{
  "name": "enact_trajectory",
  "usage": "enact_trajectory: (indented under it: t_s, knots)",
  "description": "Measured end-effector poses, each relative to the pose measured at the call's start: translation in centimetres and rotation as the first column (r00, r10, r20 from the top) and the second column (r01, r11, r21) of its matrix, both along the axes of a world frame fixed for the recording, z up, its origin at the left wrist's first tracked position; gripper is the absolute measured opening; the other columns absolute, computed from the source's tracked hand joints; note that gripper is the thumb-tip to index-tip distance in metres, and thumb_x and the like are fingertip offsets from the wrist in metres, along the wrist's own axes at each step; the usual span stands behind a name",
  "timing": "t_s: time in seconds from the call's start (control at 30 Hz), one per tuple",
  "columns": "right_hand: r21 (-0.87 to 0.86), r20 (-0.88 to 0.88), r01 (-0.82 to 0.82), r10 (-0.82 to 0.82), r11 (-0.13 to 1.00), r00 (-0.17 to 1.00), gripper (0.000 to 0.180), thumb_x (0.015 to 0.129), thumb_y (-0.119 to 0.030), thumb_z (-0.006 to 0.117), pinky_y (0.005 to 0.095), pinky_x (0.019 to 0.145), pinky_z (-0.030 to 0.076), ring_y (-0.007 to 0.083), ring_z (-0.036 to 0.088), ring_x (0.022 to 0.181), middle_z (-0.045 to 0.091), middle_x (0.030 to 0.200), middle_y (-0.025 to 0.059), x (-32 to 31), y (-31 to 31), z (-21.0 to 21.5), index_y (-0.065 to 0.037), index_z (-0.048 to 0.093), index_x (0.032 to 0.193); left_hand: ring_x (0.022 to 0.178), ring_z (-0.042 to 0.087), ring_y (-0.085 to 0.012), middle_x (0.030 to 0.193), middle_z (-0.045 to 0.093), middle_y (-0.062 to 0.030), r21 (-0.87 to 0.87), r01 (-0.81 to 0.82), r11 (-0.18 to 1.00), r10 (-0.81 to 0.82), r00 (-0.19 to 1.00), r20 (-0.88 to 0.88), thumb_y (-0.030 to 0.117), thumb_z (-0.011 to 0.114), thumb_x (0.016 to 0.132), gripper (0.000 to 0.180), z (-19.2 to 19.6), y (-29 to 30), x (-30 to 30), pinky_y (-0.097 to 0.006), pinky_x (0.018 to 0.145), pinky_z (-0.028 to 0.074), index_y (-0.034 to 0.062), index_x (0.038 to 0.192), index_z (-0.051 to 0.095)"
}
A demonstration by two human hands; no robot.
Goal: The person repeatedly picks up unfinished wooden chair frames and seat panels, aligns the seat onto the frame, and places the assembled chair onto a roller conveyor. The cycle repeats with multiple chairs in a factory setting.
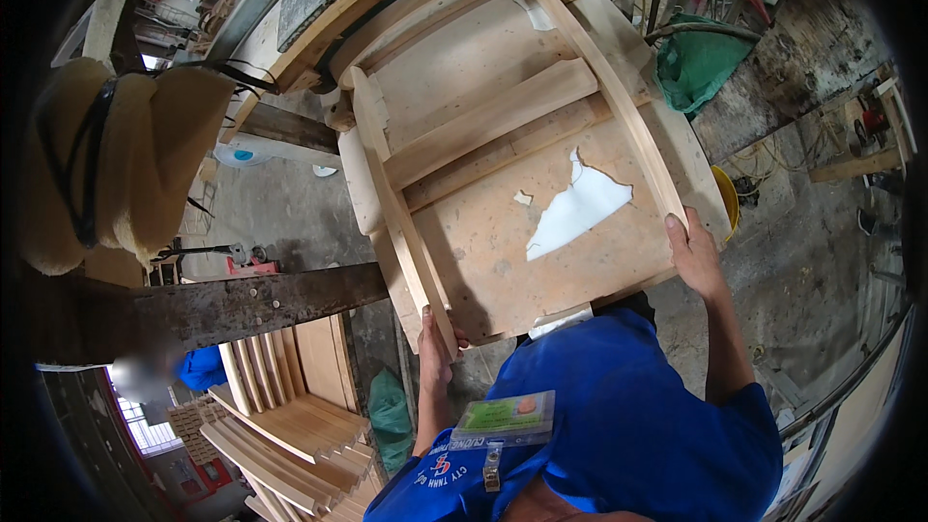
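Note:
A pale wooden chair frame (491, 123) lies over a plywood board (483, 280), with two long curved side rails and a crosspiece between them. My left hand (437, 346) is wrapped round the near end of the left rail (404, 237). At the near end of the right rail (619, 97) my right hand (692, 244) grips the wood, thumb on top. A torn white sheet (583, 205) shows on the board between the rails, with a small scrap (523, 197) beside it.
Dark wooden beams (261, 306) jut in from the left and upper right. Yellowish foam pads (126, 164) hang at the left. Stacked slatted wooden parts (290, 416) stand lower left. A green bag (701, 63) hangs upper right, near a yellow bucket (725, 201).

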State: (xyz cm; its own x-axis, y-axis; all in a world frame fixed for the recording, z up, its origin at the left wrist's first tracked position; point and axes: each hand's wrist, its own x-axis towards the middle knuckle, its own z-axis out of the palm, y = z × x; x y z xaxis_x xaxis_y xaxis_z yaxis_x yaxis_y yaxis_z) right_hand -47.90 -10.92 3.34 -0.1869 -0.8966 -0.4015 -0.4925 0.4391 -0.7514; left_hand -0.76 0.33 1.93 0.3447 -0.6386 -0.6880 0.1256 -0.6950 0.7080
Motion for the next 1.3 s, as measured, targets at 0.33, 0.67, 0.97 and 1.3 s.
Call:
enact_trajectory:
  t_s: [0.33,0.67,0.97,1.3]
  knots:
    - [0.219,0.572,0.035,-0.158,0.975,0.805,0.048,0.106,-0.046,0.056,0.0288,0.057,0.051,0.0130,0.060,0.063,0.060,0.079,0.0054,-1.9,-0.4,-1.3,-0.004,0.054,0.130,0.077,0.071,-0.0266,0.082,0.069,-0.0122,-0.110,-0.070,0.991,0.021,0.918,-0.397,0.066,0.043,0.104,0.063,-0.4,-0.6,1.1,-0.043,0.072,0.057,0.0052,0.109,0.061]
    - [0.207,0.768,-0.019,-0.151,0.978,0.622,0.052,0.102,-0.050,0.060,0.0265,0.045,0.044,0.0110,0.054,0.052,0.057,0.073,0.0025,-2.6,-0.4,-2.9,-0.001,0.057,0.120,0.056,0.060,-0.0209,0.073,0.063,-0.0080,-0.090,-0.122,0.988,0.072,0.898,-0.434,0.064,0.048,0.103,0.058,-1.0,-1.3,1.1,-0.033,0.051,0.049,0.0079,0.102,0.063]
    - [0.224,0.761,0.012,-0.183,0.974,0.622,0.047,0.102,-0.048,0.060,0.0262,0.043,0.043,0.0101,0.052,0.049,0.057,0.072,0.0013,-2.3,-0.4,-3.0,-0.003,0.059,0.116,0.054,0.056,-0.0196,0.069,0.060,-0.0065,-0.109,-0.114,0.987,0.061,0.914,-0.401,0.064,0.046,0.103,0.059,-0.8,-1.4,0.9,-0.033,0.049,0.046,0.0077,0.101,0.062]
    - [0.245,0.765,0.025,-0.209,0.969,0.609,0.047,0.102,-0.047,0.060,0.0272,0.045,0.045,0.0112,0.053,0.051,0.057,0.074,0.0029,-2.3,-0.1,-4.7,-0.002,0.058,0.117,0.054,0.059,-0.0211,0.069,0.062,-0.0073,-0.100,-0.117,0.988,0.069,0.917,-0.392,0.065,0.046,0.103,0.060,-1.4,-1.4,0.5,-0.034,0.049,0.050,0.0069,0.102,0.063]
